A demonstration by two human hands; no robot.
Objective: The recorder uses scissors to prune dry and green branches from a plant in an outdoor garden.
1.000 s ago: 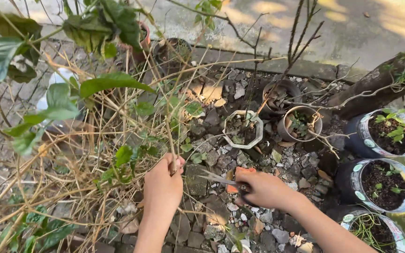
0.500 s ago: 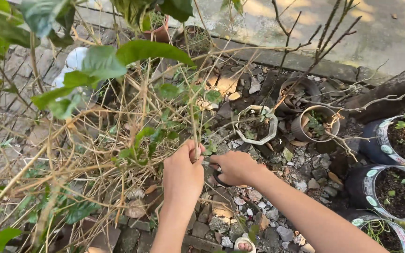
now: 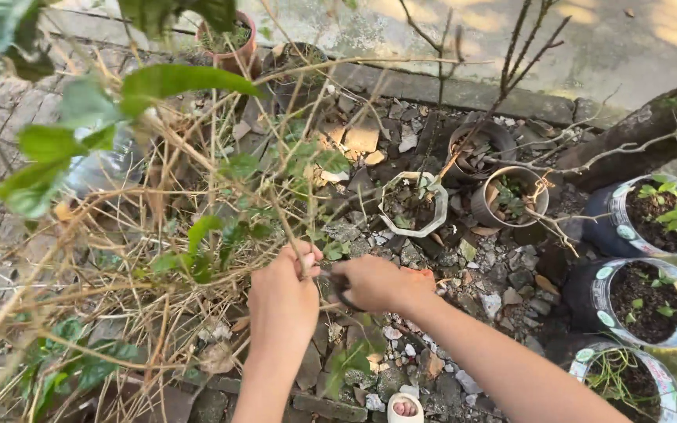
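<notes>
Head view. Dry stem [image 3: 287, 227]: thin, tan, long axis running up and to the left from the hands into the tangle of dry branches [image 3: 119, 258]; lower end pinched in the left hand [image 3: 284, 294], fingers closed around it. Right hand [image 3: 374, 283] closed on scissors [image 3: 341, 288], mostly hidden; dark handle shows, tip pointing left toward the stem, just right of the left hand. The two hands nearly touch. Ground: rubble and stones [image 3: 472, 274]. Octagonal pot [image 3: 412, 202] beyond the hands; dark seedling pots [image 3: 652, 301] well apart to the right.
</notes>
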